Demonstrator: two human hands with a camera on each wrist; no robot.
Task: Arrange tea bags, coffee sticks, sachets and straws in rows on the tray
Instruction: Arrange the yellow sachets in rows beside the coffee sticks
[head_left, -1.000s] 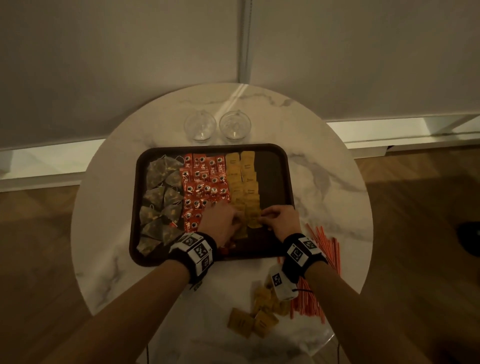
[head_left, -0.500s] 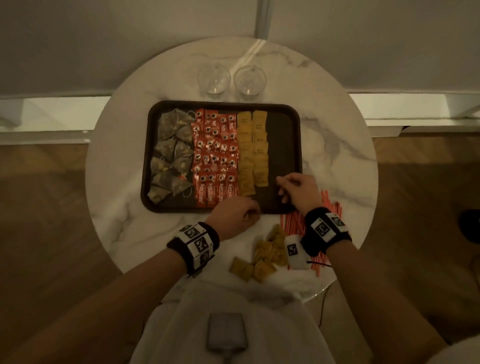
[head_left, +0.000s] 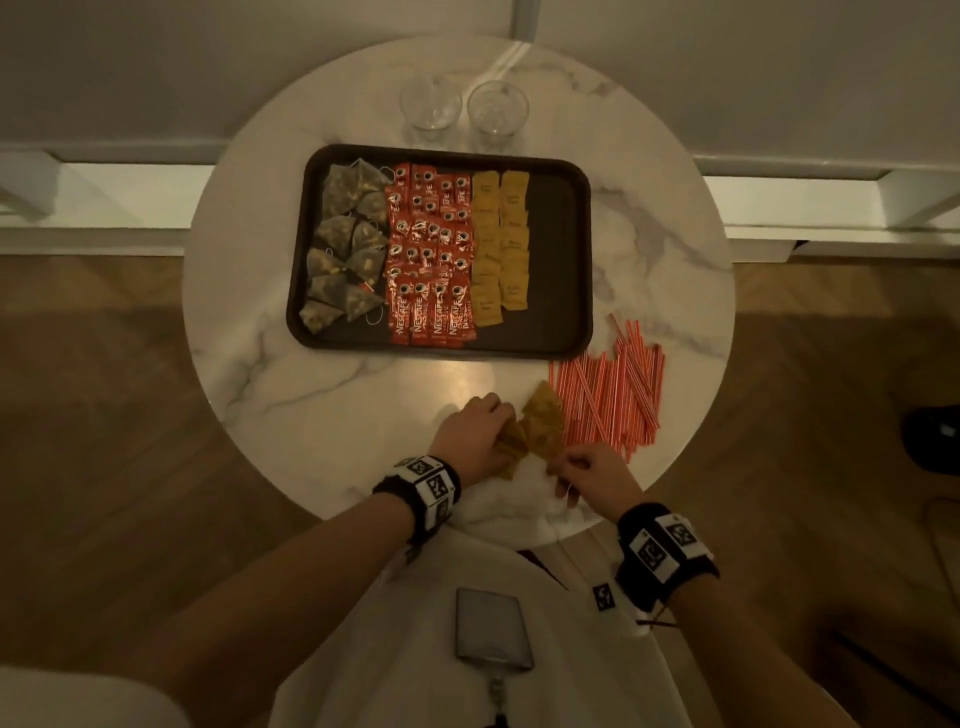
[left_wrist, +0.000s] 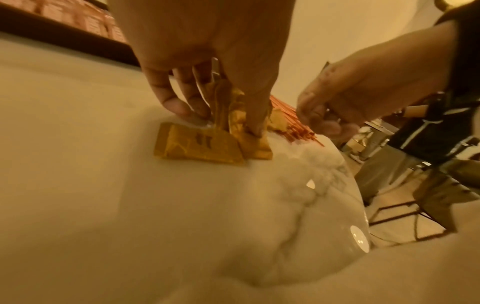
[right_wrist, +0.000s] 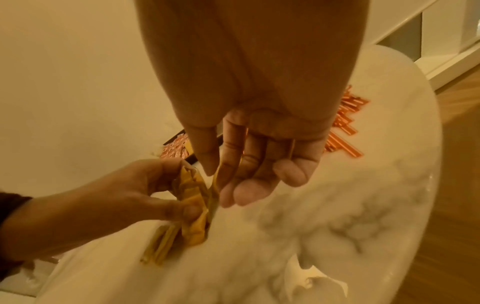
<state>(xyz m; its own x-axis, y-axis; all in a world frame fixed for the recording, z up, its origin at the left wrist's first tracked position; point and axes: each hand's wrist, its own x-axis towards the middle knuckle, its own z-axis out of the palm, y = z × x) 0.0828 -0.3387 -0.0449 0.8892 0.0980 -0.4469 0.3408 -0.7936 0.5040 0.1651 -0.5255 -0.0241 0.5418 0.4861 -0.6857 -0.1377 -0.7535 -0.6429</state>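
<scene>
Nearest me, my left hand (head_left: 475, 434) sits at the table's front edge, thumb and fingers curled round a small bunch of loose yellow sachets (head_left: 540, 423) — the left wrist view shows them gripped upright, with a couple lying flat on the marble beneath the fingertips. My right hand (head_left: 589, 475) is just beside it, fingers bent; in the right wrist view its thumb and forefinger pinch the edge of one yellow sachet (right_wrist: 214, 183) from that same bunch, the other fingers loosely curled and holding nothing.

Just right of the hands, a heap of red-and-white straws (head_left: 610, 397) lies on the round marble table (head_left: 322, 395), off the tray.

Further out sits the dark tray (head_left: 563, 249). On it, from left to right: a column of pyramid tea bags (head_left: 345, 244), a block of red Nescafé coffee sticks (head_left: 428, 260), then two rows of yellow sachets (head_left: 498, 244). The tray's right-hand strip is bare.

Beyond the tray, at the table's far edge — two clear glasses (head_left: 462, 109) side by side, close to the wall.
</scene>
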